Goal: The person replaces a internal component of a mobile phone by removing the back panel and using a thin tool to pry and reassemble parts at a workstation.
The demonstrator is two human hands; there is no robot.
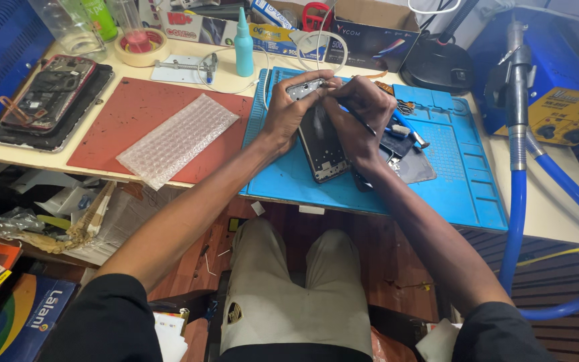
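We grip the dark rectangular phone frame (321,144) upright with the left hand (288,110); the right hand (360,110) pinches its far edge over the blue silicone mat (464,181), steadying it.

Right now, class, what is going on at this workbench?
A seated person holds an opened phone frame tilted up over a blue work mat. The left hand grips its top end, while the right hand works at the same end with a thin tool whose tip is hidden. Another dismantled phone lies at the far left, and a sheet of bubble wrap rests on a red mat.
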